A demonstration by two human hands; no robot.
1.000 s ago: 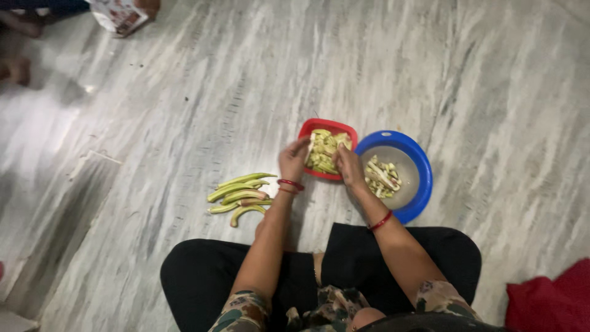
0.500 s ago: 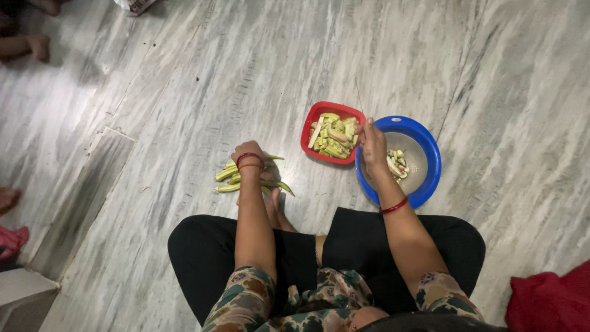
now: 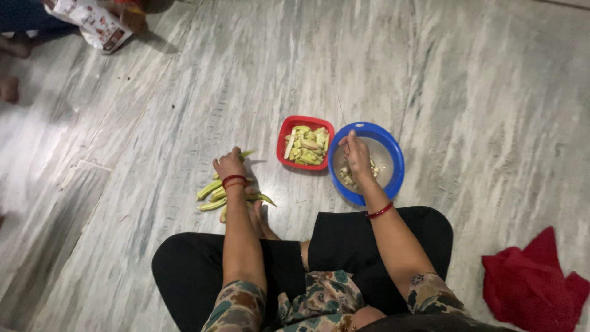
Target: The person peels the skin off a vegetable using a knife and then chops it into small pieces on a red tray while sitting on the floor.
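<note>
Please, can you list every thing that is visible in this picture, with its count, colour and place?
okra pods: several, green, on the floor under the left hand
red container: one, square, holds cut pieces, middle of floor
blue bowl: one, right of the red container, holds scraps
red cloth: one, floor at lower right
printed bag: one, white and red, top left
floor: grey marble
left hand: on the okra pods, red bangles at wrist
right hand: over the blue bowl, grip unclear
</note>
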